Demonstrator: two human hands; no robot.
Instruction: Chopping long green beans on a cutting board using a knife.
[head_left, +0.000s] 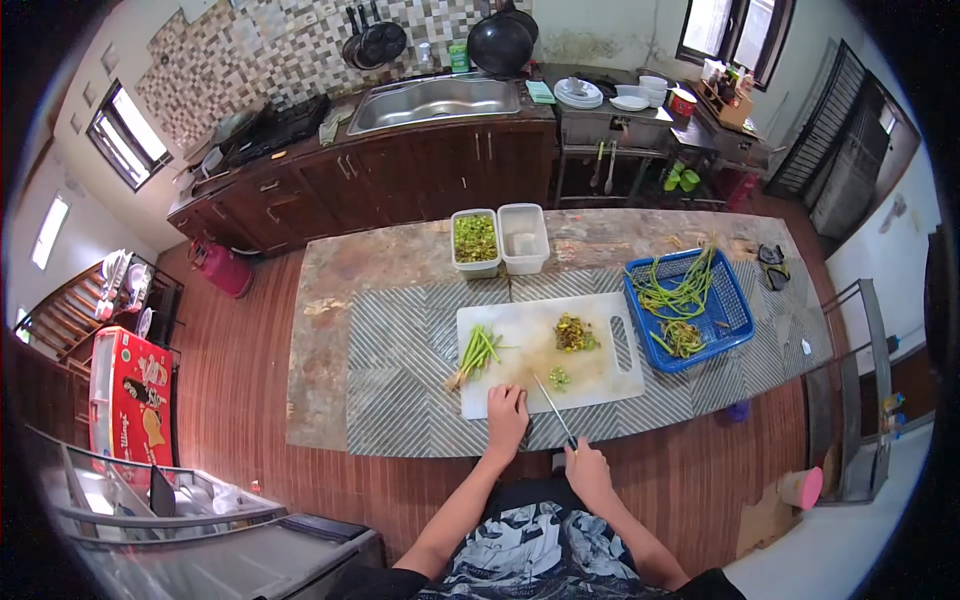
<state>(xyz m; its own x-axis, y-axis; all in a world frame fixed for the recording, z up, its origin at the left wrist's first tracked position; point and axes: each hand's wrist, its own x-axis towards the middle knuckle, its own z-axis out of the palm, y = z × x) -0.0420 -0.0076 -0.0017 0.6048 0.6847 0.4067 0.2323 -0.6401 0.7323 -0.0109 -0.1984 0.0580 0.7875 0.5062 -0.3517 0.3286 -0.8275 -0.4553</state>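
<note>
My right hand (587, 469) grips the dark handle of a kitchen knife (555, 407), its blade slanting up and left over the front of a white plastic cutting board (525, 319). At the board's front edge rests my left hand (508, 411), fingers bent; whether anything is under them is hidden. A bunch of cut green stalks (478, 351), probably long beans, lies at the board's left, its brownish ends over the edge. Small chopped green pieces (559, 377) sit right of the knife tip. Behind them is a pile of browned and yellowish scraps (574, 334).
Right of the board, a blue plastic basket (651, 355) holds long green beans (686, 289). Beyond the board stand a tub of chopped greens (475, 238) and an open white tub (523, 238). Dark gloves or pouches (773, 267) lie at the table's (330, 322) right.
</note>
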